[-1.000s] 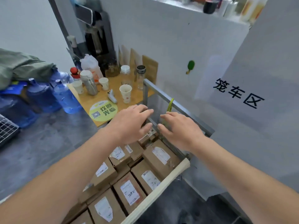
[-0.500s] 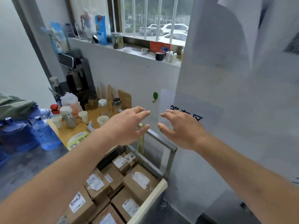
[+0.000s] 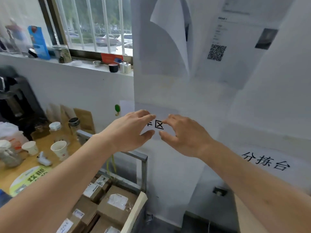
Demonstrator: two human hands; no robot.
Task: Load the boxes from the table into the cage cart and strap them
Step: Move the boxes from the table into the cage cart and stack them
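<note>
Several brown cardboard boxes [image 3: 116, 206] with white labels lie packed in the cage cart [image 3: 144, 172], whose grey metal frame stands at the lower middle. A yellow strap [image 3: 114, 163] hangs inside the frame. My left hand [image 3: 129, 132] and my right hand [image 3: 183, 135] are raised side by side above the cart, in front of a white wall sign. Both hands have loosely spread fingers and hold nothing. Their fingertips nearly meet.
A wooden side table [image 3: 10, 174] at the left carries paper cups [image 3: 59, 149], jars and a bottle. A coffee machine [image 3: 15, 101] stands behind it. A window sill [image 3: 84, 63] with small items runs above. White walls with paper signs fill the right.
Both hands rose from just over the boxes and cart rail up in front of the wall sign. The view tilted upward, so the boxes slid to the bottom edge.
</note>
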